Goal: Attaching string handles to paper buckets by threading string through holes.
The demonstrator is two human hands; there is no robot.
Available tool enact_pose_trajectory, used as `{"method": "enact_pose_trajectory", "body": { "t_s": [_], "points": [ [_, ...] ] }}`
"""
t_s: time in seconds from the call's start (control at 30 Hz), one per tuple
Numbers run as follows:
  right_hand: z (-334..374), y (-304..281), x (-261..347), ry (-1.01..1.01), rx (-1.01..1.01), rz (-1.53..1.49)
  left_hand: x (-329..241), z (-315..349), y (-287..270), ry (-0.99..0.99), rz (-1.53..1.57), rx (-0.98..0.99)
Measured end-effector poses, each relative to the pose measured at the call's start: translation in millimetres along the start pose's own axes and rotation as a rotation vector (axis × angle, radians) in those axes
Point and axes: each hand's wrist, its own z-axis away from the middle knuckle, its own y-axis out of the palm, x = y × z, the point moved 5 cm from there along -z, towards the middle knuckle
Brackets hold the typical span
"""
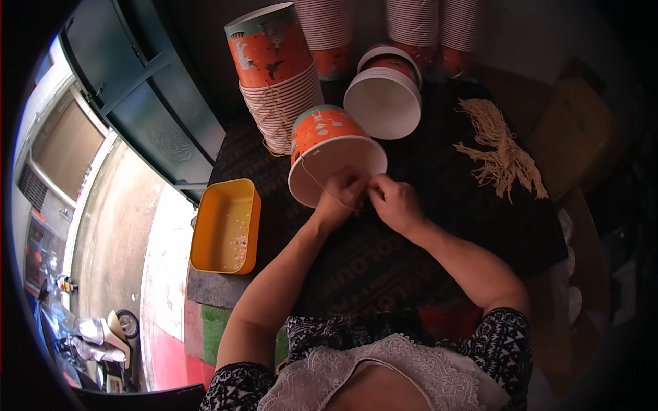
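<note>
The dark worktop (425, 270) ended on the left beside a metal door (147, 89), with a yellow tray (255, 226) close to that edge, small light bits lying along its right side. On the right, the curved edge ran past a bundle of pale string (504, 151), which lay well apart from the hands. Bare surface stretched between that bundle and the right forearm, and more lay in front of the person's body. The back was crowded: a tall stack of orange buckets (277, 82) leaned at the left, and other buckets (384, 103) lay with their white mouths facing forward.

The right hand (396, 200) had a narrow grip, thumb and fingers drawn together near the rim; what lay between them was hidden. The left hand (343, 195) was curled in front of the bucket's mouth, its fingertips partly hidden, so how tightly it gripped could not be told. A thin cord (317, 182) ran from the rim down to the left hand.

The orange bucket (336, 156) lay tilted just beyond both hands, its open mouth toward them.
</note>
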Motion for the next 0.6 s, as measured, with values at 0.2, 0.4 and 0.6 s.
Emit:
{"method": "enact_pose_trajectory", "body": {
  "t_s": [0.2,0.4,0.6],
  "points": [
    [-2.1,0.1,-1.9,0.053,-0.015,-0.006,1.3,2.6,-1.1,0.011,0.018,0.004],
    [-1.7,0.0,-5.9,0.084,-0.017,-0.007,-3.2,7.4,1.7,0.064,-0.082,0.025],
    [-2.0,0.8,-4.5,0.085,-0.021,-0.013,-1.6,6.1,-6.0,0.421,-0.320,-0.085]
  ]
}}
